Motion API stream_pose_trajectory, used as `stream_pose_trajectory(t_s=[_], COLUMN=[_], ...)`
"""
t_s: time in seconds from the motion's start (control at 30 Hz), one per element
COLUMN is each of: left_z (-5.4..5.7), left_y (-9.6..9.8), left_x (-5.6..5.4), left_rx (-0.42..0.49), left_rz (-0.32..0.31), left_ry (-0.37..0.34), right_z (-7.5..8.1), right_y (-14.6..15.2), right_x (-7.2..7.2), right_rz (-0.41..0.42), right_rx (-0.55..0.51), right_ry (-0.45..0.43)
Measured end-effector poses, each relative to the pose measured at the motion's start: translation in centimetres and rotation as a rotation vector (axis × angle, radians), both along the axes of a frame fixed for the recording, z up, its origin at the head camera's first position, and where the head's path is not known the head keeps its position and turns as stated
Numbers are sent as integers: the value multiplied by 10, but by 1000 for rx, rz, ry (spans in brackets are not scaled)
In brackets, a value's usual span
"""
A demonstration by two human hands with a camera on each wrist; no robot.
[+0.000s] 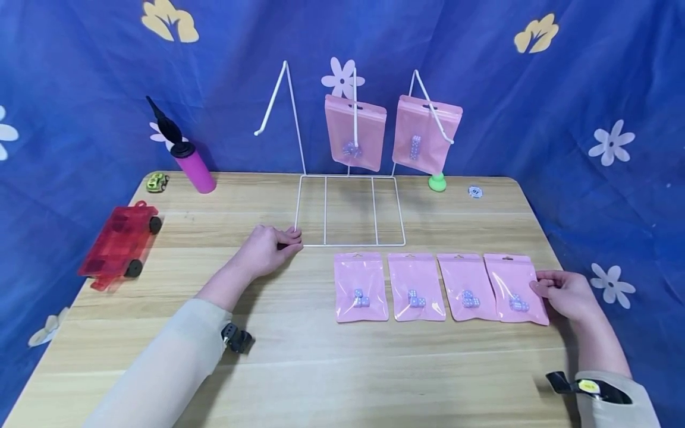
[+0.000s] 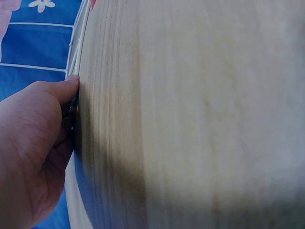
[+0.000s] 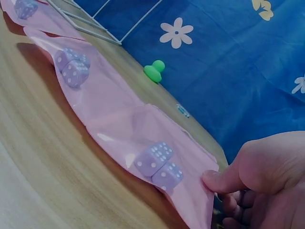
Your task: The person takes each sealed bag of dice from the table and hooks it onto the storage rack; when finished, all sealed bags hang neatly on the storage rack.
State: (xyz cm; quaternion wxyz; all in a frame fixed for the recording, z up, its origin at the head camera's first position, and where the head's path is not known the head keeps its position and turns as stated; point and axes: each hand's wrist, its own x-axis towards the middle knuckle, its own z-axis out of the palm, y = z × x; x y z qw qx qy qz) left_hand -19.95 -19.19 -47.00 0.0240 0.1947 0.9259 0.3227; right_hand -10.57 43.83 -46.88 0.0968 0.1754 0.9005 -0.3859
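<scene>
My left hand (image 1: 267,249) pinches the front left corner of a white wire rack (image 1: 353,245) between thumb and fingers. Two pink zip pouches hang from the rack's arms, one pouch (image 1: 342,122) in the middle and another pouch (image 1: 433,148) on the right; its left arm is bare. Several similar pouches with dice inside lie in a row before the rack. At the right end of that row, my right hand (image 1: 567,292) pinches the right edge of the last pouch (image 1: 508,276), thumb on top. This pouch overlaps its neighbour (image 1: 462,273). Purple dice (image 3: 155,160) show through the film.
A red toy cart (image 1: 120,238) stands at the table's left edge. Behind it are a small green toy car (image 1: 157,182) and a magenta pump (image 1: 195,169) with a black top. Near the back edge sit a green knob-shaped piece (image 1: 437,183) and a round chip (image 1: 475,192).
</scene>
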Motion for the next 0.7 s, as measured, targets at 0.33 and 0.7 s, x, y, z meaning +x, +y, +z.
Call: stream_pose_trajectory(t_s=[0.33, 0.7], left_z=[-1, -3], left_y=[1, -1], left_x=[1, 1], left_rx=[8, 18], left_rz=[2, -8], left_ry=[20, 29], right_z=[6, 28], right_y=[1, -6], right_x=[4, 7], right_rz=[8, 24], right_rx=[-11, -80], right_ry=[34, 232])
